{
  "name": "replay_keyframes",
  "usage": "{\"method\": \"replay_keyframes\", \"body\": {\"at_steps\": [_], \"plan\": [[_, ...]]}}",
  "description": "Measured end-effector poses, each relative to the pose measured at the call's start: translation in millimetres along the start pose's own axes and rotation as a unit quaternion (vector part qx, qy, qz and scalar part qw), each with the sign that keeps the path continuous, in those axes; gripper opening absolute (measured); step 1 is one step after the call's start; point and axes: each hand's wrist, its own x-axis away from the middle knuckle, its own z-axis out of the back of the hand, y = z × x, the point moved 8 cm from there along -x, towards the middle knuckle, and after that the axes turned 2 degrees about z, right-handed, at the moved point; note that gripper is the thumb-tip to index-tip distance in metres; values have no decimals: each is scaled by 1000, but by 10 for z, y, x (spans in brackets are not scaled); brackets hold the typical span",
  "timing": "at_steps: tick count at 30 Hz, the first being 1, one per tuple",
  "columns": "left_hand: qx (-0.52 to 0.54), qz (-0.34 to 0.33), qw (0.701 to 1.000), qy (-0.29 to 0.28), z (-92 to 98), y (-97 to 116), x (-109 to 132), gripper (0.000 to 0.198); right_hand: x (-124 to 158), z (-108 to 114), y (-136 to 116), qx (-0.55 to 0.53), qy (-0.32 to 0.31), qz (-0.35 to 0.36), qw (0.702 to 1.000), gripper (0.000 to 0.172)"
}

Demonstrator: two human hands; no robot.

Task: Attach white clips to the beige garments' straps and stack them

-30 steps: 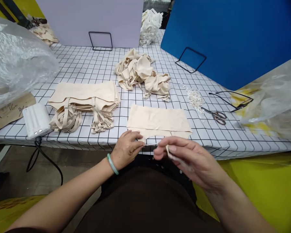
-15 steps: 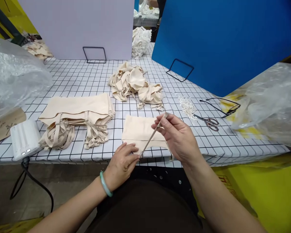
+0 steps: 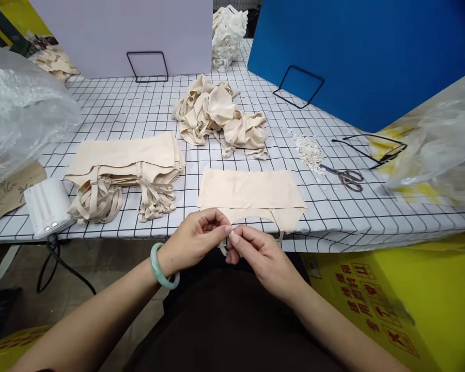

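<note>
A beige strappy top (image 3: 251, 190) lies flat at the table's front edge, its straps toward me. My left hand (image 3: 197, 236), with a green bangle above it, pinches the left strap (image 3: 223, 249) just past the hem. My right hand (image 3: 264, 259) meets it fingertip to fingertip and is closed on the same strap; the part between the fingers is mostly hidden. The other strap (image 3: 281, 235) hangs over the edge. Left of the hands sits a neat stack of similar tops (image 3: 124, 154), their straps bunched in front.
Crumpled beige tops (image 3: 217, 113) lie behind. To the right are white scraps (image 3: 309, 152), scissors (image 3: 349, 179) and eyeglasses (image 3: 375, 150). A white power bank (image 3: 46, 209) with a black cable is at left. Plastic bags (image 3: 23, 103) and upright boards (image 3: 356, 57) border the table.
My right hand has come down and in to my left hand; the strap that was stretched taut between them is now gathered at the fingertips. The camera view has shifted slightly.
</note>
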Motion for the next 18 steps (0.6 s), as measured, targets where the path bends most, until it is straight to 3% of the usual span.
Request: {"method": "replay_keyframes", "body": {"at_steps": [4, 6, 9, 11, 15, 18], "plan": [[-100, -25, 995, -15, -92, -42, -1, 20, 99, 11, 143, -15, 3, -31, 999, 37], [-185, -79, 979, 11, -52, 6, -80, 16, 98, 93, 231, -13, 29, -55, 998, 37], [-351, -213, 908, 77, 49, 143, -248, 10, 15, 231, 363, -27, 63, -93, 993, 34], [-446, -259, 855, 58, 34, 114, -387, 11, -73, 282, 429, -38, 69, -118, 990, 32], [-552, -253, 794, 4, 5, -84, -608, 13, -225, 293, 479, -70, 73, -154, 983, 26], [-564, -254, 786, 9, 12, -112, -657, 16, -300, 272, 483, -88, 81, -184, 976, 21]]}}
